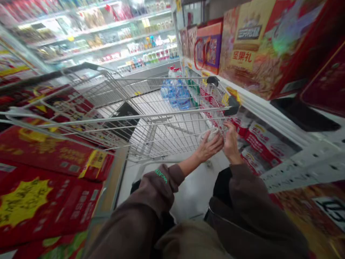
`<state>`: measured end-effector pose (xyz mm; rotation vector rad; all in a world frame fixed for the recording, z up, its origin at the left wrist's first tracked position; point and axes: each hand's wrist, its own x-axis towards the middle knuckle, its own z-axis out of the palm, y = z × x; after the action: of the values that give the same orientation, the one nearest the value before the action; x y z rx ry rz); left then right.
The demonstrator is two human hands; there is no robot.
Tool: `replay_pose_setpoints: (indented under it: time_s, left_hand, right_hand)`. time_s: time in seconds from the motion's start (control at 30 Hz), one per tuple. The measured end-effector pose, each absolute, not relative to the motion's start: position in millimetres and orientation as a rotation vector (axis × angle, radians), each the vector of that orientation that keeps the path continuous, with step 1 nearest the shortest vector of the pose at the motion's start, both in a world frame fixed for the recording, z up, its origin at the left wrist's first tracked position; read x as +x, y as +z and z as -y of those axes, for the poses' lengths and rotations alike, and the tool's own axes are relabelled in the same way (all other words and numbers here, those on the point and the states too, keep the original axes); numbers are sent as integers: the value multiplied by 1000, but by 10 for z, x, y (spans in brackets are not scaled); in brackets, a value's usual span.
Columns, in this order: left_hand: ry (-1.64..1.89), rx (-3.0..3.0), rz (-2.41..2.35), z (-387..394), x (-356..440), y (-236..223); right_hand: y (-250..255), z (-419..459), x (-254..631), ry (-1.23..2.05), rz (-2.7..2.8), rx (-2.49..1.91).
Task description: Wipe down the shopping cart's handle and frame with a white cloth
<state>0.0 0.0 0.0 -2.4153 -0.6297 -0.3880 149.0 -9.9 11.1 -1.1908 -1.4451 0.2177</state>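
Observation:
A wire shopping cart (172,115) stretches across the view in front of me. My left hand (211,146) is closed over a crumpled whitish cloth (214,133), pressed to the cart's wire side near its right end. Right beside it, my right hand (231,138) is upright at the corner of the cart, with its fingers bent toward the wires. Whether those fingers wrap a wire is too blurred to make out. Black plastic corner pieces (232,106) cap the cart's rim above the hands.
Gift boxes (245,46) line the shelf (253,95) close on the right, with red-and-white packages below. Red boxes (45,190) are stacked at the left. Blue water bottles (176,93) stand on the floor beyond the cart, before a lit refrigerated display (107,39).

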Motion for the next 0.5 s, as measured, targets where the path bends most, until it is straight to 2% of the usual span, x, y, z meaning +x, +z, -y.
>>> replay_pose_setpoints:
  time_s: [0.17,0.33,0.5]
  left_hand:
    - [-385,-2471,691,12,-593,-110]
    - [-459,-2489,895,143,-1265,-299]
    - [-570,-2337,908,145,-1223,-270]
  right_hand:
    - [-57,288,1323,-19,1569,-1362]
    - [-119,297,1143,-109,1913,-1309]
    - [-127,220,950,-95,1873,-1372]
